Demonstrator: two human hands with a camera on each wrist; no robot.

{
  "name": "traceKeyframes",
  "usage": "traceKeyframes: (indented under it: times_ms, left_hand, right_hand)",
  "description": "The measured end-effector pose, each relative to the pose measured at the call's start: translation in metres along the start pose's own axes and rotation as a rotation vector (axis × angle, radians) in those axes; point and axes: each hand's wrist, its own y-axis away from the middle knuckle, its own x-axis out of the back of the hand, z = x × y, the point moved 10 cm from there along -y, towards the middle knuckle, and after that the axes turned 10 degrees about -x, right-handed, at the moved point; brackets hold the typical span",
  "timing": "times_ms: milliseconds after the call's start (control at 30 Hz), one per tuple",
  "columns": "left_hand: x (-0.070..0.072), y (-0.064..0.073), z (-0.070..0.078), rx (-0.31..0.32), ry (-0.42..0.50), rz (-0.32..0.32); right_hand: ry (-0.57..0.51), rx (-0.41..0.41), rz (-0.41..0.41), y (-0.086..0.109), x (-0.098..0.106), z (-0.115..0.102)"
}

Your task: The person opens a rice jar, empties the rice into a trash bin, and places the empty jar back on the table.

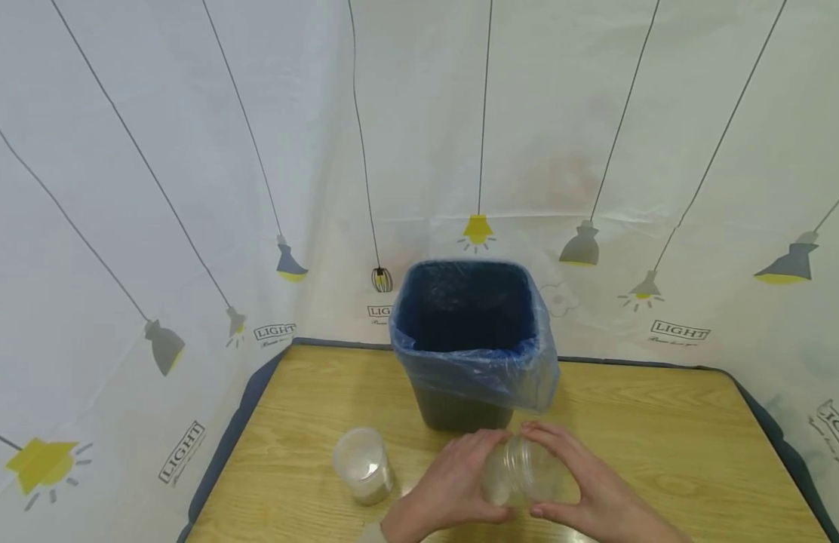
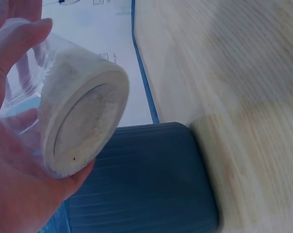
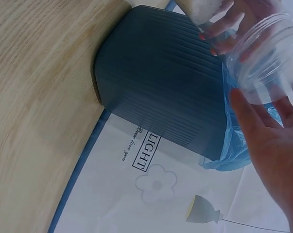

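Between both hands lies a clear plastic jar (image 1: pixel 518 467), tilted onto its side over the table. Its base (image 2: pixel 88 121) faces the left wrist camera and has a whitish, cloudy coating inside. My left hand (image 1: pixel 453 479) grips the base end, thumb and fingers curled round it. At the other end, ringed and transparent (image 3: pixel 265 53), my right hand (image 1: pixel 585 486) holds the jar with fingers above and thumb below. A second clear container (image 1: pixel 362 464) with something pale inside stands upright on the table, left of my left hand.
Just beyond the hands stands a dark ribbed bin (image 1: pixel 453 407), lined with a blue plastic bag (image 1: pixel 474 373) folded over its rim. Behind the wooden table (image 1: pixel 290 422) hangs a whitish sheet (image 1: pixel 419 113) printed with lamps, which also encloses both sides.
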Motion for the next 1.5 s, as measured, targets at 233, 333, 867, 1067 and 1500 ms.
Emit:
traceKeyframes:
  times_ms: [233,333,867,1067,1500]
  left_hand:
    - [0.000,0.007,-0.007,0.065,0.123,0.113]
    - [0.004,0.013,-0.012,0.093,0.199,0.186]
    - [0.008,0.027,-0.022,0.105,0.322,0.311]
    - [0.008,0.030,-0.024,0.118,0.328,0.319]
    - [0.012,0.032,-0.025,0.124,0.299,0.316]
  right_hand:
    - [-0.242,-0.272,0.073,0.010,0.012,0.027]
    - [-0.229,-0.451,0.115,0.020,0.018,0.046]
    - [0.366,-0.787,-0.193,0.054,-0.021,0.148]
    - [0.476,-0.779,-0.283,0.063,-0.043,0.167]
    - [0.494,-0.794,-0.357,0.071,-0.064,0.182]
